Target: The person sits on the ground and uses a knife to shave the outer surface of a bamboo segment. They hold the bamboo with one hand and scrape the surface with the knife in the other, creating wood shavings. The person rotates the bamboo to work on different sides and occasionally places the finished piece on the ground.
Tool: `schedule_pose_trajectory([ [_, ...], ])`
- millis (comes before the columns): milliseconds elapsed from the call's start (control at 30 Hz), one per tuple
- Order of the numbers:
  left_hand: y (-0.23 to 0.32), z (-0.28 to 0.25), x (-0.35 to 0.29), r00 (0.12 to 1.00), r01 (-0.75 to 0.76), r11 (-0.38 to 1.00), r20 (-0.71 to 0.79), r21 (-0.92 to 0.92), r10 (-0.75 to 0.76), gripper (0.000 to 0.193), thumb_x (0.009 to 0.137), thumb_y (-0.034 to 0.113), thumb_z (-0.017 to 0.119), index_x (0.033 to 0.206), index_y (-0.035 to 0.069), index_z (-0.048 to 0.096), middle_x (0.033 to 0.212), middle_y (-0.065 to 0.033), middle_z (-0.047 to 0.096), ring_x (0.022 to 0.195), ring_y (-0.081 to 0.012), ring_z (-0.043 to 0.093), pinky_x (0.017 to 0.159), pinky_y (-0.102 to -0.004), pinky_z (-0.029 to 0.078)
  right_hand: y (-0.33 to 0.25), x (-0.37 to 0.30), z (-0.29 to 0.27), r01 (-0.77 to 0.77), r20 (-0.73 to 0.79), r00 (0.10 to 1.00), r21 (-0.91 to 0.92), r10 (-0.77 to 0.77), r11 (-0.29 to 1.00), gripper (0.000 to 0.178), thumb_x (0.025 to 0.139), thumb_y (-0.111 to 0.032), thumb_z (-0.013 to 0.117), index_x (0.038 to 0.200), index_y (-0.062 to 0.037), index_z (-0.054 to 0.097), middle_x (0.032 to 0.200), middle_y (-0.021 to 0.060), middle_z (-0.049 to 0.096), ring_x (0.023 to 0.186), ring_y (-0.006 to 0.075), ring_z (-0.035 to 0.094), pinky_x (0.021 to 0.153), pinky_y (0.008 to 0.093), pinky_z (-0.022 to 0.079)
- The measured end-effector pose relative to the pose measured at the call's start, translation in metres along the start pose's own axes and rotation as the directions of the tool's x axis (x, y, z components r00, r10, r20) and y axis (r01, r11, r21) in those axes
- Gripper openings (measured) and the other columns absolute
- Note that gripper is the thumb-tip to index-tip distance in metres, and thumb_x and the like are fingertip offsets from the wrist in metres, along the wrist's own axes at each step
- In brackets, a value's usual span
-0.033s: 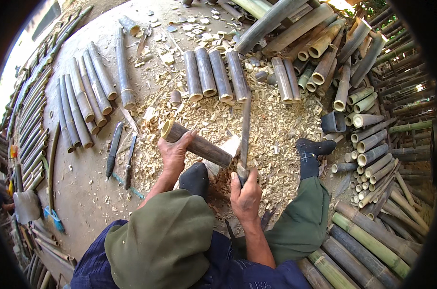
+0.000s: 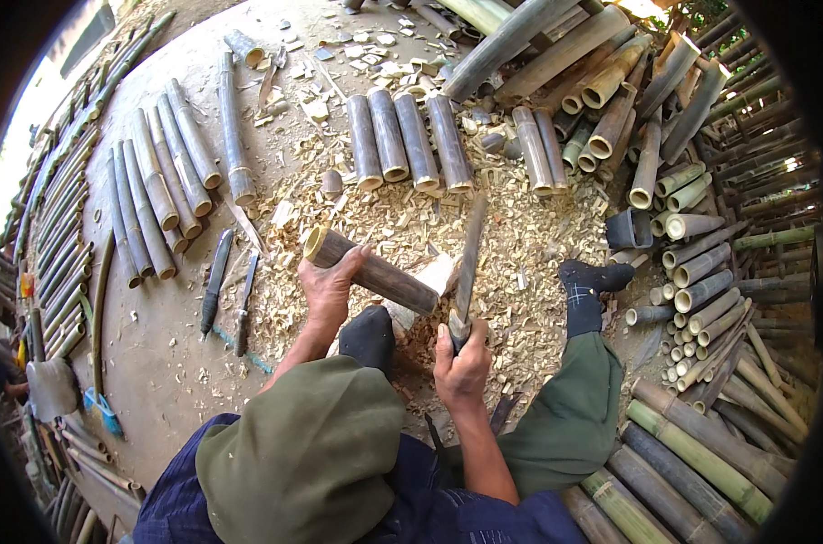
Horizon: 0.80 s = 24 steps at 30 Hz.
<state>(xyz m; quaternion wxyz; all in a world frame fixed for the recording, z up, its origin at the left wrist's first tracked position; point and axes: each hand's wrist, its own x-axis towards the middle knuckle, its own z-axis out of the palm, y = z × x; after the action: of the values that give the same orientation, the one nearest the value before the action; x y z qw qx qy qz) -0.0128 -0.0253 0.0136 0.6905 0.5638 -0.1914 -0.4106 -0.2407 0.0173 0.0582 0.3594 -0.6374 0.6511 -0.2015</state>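
My left hand (image 2: 330,281) is wrapped round the upper part of a dark bamboo tube (image 2: 381,278), whose pale cut end points up and left. The tube slants down to the right, its lower end near a pale, wood-like block (image 2: 437,272). In my right hand (image 2: 464,367) is the handle of a long-bladed machete (image 2: 470,258). Its blade rises upright just right of the tube's lower end, and it looks apart from the tube. My fingers close round both things, and the handle is mostly hidden in my right fist.
Pale wood chips (image 2: 538,272) cover the ground around my feet. Two knives (image 2: 216,286) lie at left. Cut bamboo tubes (image 2: 407,145) stand in a row ahead, with more bamboo (image 2: 701,290) stacked at right and poles (image 2: 157,172) at left. A dark container (image 2: 629,229) sits at right.
The machete's blade has tipped slightly to the right, its tip moving away from the tube. My left hand and the bamboo tube look almost unmoved.
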Motion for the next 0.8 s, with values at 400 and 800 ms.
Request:
schedule_pose_trajectory([
  [400, 0.005, -0.026, -0.002, 0.978, 0.186, 0.975, 0.077, 0.123, -0.196, 0.05, 0.078, 0.013, 0.096, 0.111, -0.009, 0.067, 0.103, -0.0148, 0.076, 0.093, -0.0217, 0.075, 0.089, -0.0374, 0.061, 0.033, -0.008, 0.013, 0.218, -0.207, 0.957, 0.055, -0.202, 0.974, 0.027, 0.106, -0.021, 0.063, 0.116, 0.0017, 0.053, 0.079, 0.0201, 0.07, 0.067, 0.0387, 0.073, 0.061, 0.0497, 0.055],
  [800, 0.002, -0.004, 0.0, 0.998, 0.07, 0.997, 0.001, 0.013, -0.07, 0.032, 0.084, 0.01, 0.091, 0.106, -0.004, 0.073, 0.097, -0.0093, 0.076, 0.082, -0.0169, 0.072, 0.077, -0.033, 0.059, 0.011, -0.003, -0.004, 0.121, -0.164, 0.98, 0.025, -0.115, 0.992, 0.025, 0.104, -0.022, 0.066, 0.112, -0.0019, 0.053, 0.083, 0.0226, 0.07, 0.072, 0.0415, 0.073, 0.061, 0.0488, 0.057],
])
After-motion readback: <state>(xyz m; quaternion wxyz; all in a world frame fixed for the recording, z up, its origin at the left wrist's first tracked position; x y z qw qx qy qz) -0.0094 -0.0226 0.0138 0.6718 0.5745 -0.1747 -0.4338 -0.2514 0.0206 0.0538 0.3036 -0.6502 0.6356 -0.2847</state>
